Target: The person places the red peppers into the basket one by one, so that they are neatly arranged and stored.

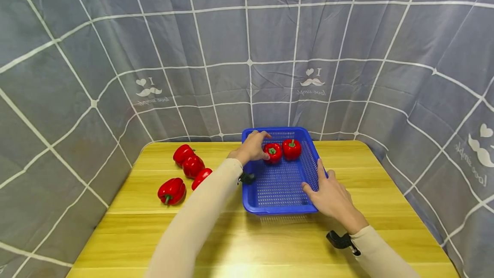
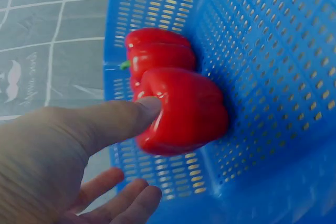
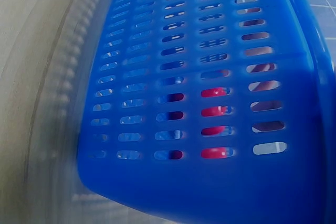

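Note:
Two red bell peppers stand side by side at the far end of a blue plastic basket [image 1: 275, 188]. My left hand [image 1: 252, 146] reaches over the basket's left rim to the nearer red bell pepper [image 2: 184, 111]. Its thumb [image 2: 126, 116] lies against that pepper, while the other fingers are spread away from it. Beside it is the other bell pepper [image 1: 292, 149], with its green stem showing. My right hand [image 1: 333, 196] holds the basket's right rim, thumb on the inner side and fingers along the rim and outside. The right wrist view shows mostly the slotted outer wall [image 3: 205, 119].
Several more red bell peppers [image 1: 172, 191] lie on the wooden table [image 1: 127, 226] left of the basket, one partly covered by my left sleeve. A grey curtain [image 1: 224, 85] with white lines hangs behind the table and along both sides.

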The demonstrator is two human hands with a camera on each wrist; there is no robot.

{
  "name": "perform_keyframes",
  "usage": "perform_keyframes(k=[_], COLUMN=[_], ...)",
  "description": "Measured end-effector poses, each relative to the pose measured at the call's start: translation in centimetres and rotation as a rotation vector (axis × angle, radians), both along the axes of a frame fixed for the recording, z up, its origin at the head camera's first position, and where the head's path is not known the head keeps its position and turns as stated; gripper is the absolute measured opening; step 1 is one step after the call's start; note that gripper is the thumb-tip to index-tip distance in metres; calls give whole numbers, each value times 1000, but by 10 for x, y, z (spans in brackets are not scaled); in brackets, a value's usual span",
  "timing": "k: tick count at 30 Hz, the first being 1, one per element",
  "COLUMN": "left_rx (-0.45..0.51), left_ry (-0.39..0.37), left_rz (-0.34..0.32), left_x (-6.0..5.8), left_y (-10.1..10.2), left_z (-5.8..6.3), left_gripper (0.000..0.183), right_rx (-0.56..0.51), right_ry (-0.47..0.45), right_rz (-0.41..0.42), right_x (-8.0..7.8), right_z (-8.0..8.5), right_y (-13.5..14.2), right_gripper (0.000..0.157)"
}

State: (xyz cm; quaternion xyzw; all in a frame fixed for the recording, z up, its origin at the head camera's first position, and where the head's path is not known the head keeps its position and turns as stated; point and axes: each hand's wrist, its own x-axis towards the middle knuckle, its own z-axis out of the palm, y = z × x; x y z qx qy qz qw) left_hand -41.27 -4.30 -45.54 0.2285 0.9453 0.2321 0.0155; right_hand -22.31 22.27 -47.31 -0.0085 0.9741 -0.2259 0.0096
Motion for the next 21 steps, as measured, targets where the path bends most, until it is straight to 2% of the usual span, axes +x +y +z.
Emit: perform_keyframes(k=[4, 6, 10, 14, 21], left_rx=[40, 57, 80, 97, 68], left_ry=[26, 36, 50, 66, 84], left_rz=[-67, -83, -78, -63, -29], left_x=[35, 43, 54, 64, 89], left_y=[-15, -24, -46, -70, -113], left_z=[34, 40, 45, 50, 46], left_gripper=[64, 57, 50, 51, 53], right_rx=[6, 7, 7, 15, 18], right_ry=[5, 4, -3, -1, -9], right_rz=[-5, -4, 4, 7, 10], right_x=[1, 1, 1, 0, 0], right_z=[0, 0, 0, 1, 2], right_y=[0, 0, 0, 1, 2], right_gripper=[108, 108, 109, 110, 109])
